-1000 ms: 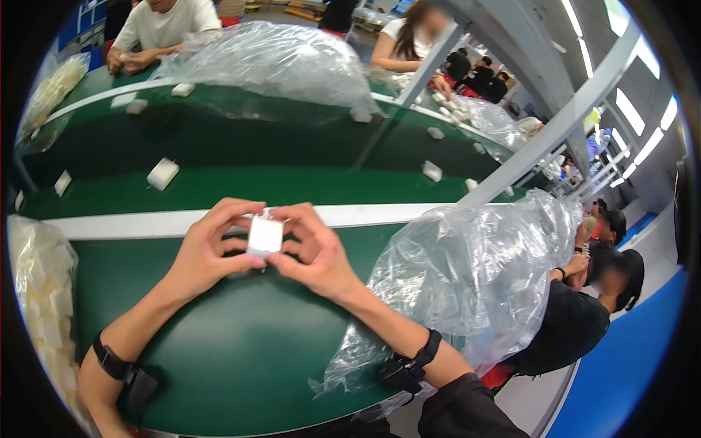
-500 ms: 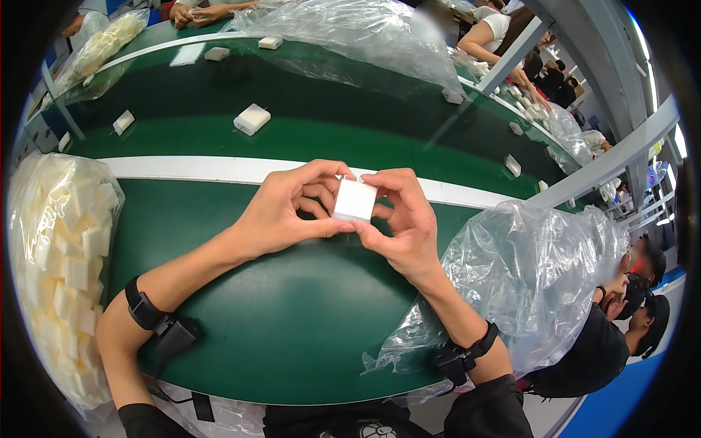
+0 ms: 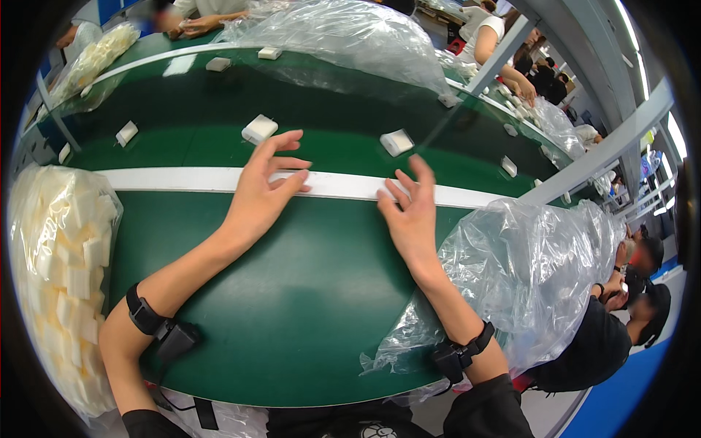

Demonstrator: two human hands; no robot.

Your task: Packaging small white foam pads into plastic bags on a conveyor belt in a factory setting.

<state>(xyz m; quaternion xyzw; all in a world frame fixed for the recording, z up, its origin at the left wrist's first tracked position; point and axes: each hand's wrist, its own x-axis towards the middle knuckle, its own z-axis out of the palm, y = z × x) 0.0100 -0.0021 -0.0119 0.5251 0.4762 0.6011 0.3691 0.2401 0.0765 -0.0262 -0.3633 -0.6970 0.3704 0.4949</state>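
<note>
White, squarish and smooth-faced, the right block [image 3: 399, 142] lies slightly turned just beyond the fingertips of the right grip [image 3: 410, 212], its top bright and its right-hand edge greyer. A similar left block [image 3: 259, 129], pale with softened corners, sits just beyond the left grip [image 3: 257, 184], close to its index finger. Both rest on a dark green, faintly glossy surface [image 3: 197, 142].

Each grip is empty: the left is spread wide, thumb well apart from the index finger, while the right has its fingers loosely bent and parted. Motion blurs the right fingertips, and the undersides of both blocks are hidden. Whether the greyer edge is translucent or only shaded, I cannot tell.

Below both grips runs a flat white strip [image 3: 168, 179], partly covered by them; nearer the wearer spreads a smooth green desk [image 3: 277, 292]. Well left of the left grip, a clear bag [image 3: 62, 270] bulges with cream-white blocks, its outer side lost at the dark rim. Right of the right grip, crumpled plastic film [image 3: 526, 277] glints in creases, partly hidden behind the forearm.
</note>
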